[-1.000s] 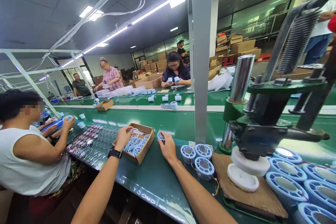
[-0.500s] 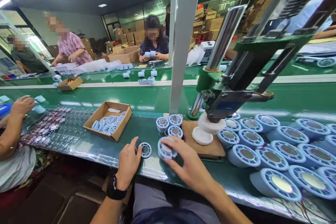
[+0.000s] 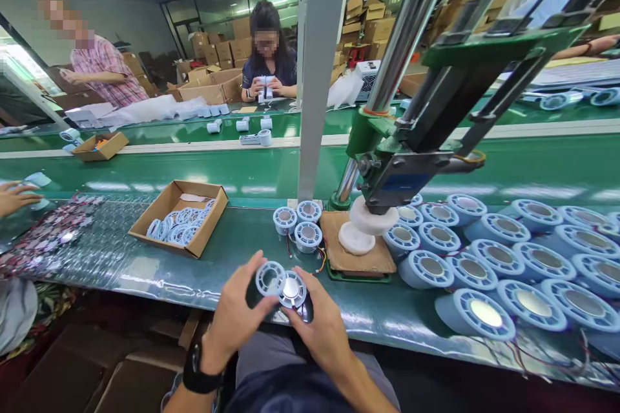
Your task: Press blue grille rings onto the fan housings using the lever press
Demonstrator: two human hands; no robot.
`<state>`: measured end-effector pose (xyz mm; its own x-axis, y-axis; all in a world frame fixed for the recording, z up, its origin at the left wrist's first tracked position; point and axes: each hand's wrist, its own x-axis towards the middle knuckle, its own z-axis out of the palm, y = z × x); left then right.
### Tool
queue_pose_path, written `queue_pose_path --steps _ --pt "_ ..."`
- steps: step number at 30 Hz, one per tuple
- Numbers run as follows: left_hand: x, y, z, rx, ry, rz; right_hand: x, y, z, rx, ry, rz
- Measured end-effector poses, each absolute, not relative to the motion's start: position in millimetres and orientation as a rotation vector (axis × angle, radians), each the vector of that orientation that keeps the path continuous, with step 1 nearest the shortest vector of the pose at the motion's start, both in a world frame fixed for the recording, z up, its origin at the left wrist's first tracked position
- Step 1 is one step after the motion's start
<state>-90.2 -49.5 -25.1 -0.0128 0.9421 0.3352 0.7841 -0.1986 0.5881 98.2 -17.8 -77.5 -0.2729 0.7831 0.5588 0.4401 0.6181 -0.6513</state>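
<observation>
My left hand [image 3: 238, 302] pinches a light-blue plastic ring [image 3: 270, 279] with open slots, thumb and fingers on its edge. Close beside it, my right hand [image 3: 323, 317] grips a light-blue round housing [image 3: 292, 289] with a shiny metal disc in its centre, thumb and fingers on its sides. The ring overlaps the housing's left edge; whether they touch I cannot tell. Both are over the front part of the green bench. Behind my hands stands a small group of similar blue housings [image 3: 308, 236], with thin wires at their sides.
A press [image 3: 407, 181] with a white round head stands over a white pad [image 3: 356, 238] on a brown board. Rows of blue housings [image 3: 472, 274] fill the right side. A cardboard box [image 3: 208, 235] holds blue rings. Co-workers [image 3: 268, 64] sit and stand across and at left.
My left hand has lifted the ring from the bench. My right hand has brought the housing left beside the ring and now holds it tilted toward me. The view has shifted slightly.
</observation>
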Motion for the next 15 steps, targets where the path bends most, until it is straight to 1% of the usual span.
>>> queue_pose_path --steps 3,5,9,15 --pt "-58.6 -53.6 -15.8 2.143 1.721 0.972 98.3 -19.3 -81.8 -0.981 -1.882 0.457" --pt "-47.7 -53.5 -13.3 2.144 1.734 0.937 99.0 -19.7 -81.5 -0.974 -1.874 0.462" --pt "-45.1 -52.2 -16.9 1.990 1.812 0.925 99.6 -20.0 -79.4 -0.974 -1.874 0.469" --pt "-43.0 -55.6 -28.8 1.844 1.812 1.039 101.4 -19.2 -78.9 -0.973 -1.891 0.490"
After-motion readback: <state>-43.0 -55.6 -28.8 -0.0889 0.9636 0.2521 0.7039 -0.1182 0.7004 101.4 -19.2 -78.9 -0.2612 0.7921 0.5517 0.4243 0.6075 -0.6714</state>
